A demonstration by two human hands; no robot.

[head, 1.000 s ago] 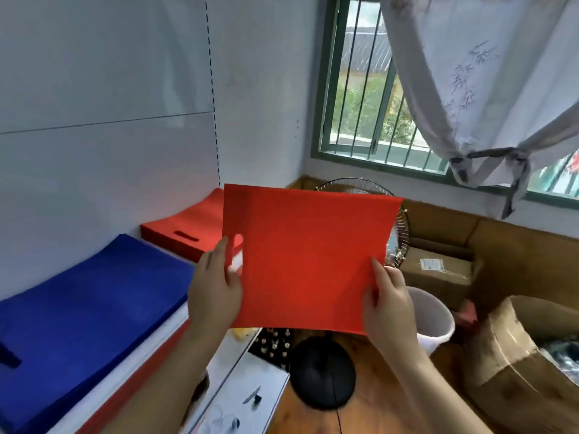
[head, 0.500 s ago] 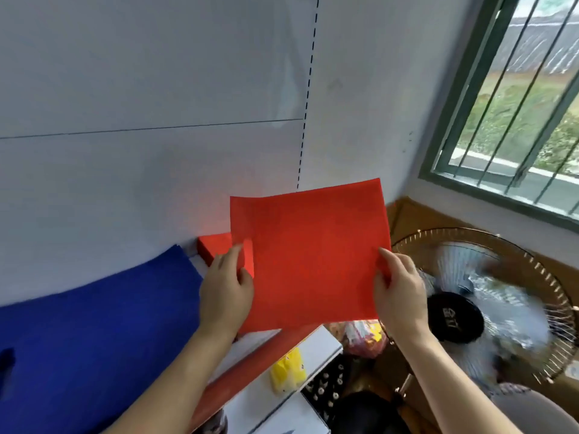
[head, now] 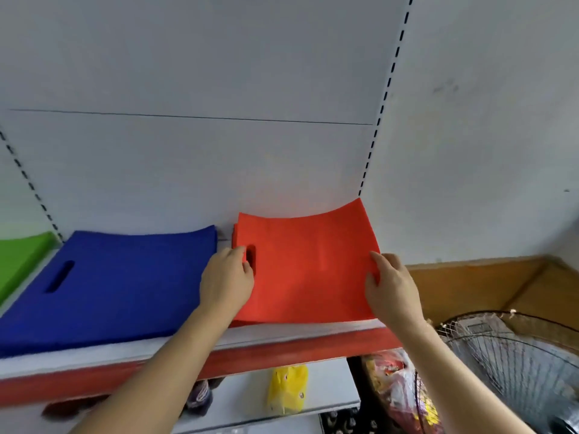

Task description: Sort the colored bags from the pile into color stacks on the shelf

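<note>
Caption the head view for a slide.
Both hands, left hand and right hand, lay a red bag beside the blue stack.

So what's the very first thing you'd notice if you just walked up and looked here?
The bright red bag on the shelf, on the red stack, with the left hand at its handle slot and the right hand holding its right edge. Left of it lies a big blue stack, and a sliver of green stack at the far left.

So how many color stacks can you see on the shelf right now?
3. The green stack sits at the far left edge, mostly cut off; the blue stack is in the middle; the red stack is at the right. More stacks may lie out of frame.
</note>
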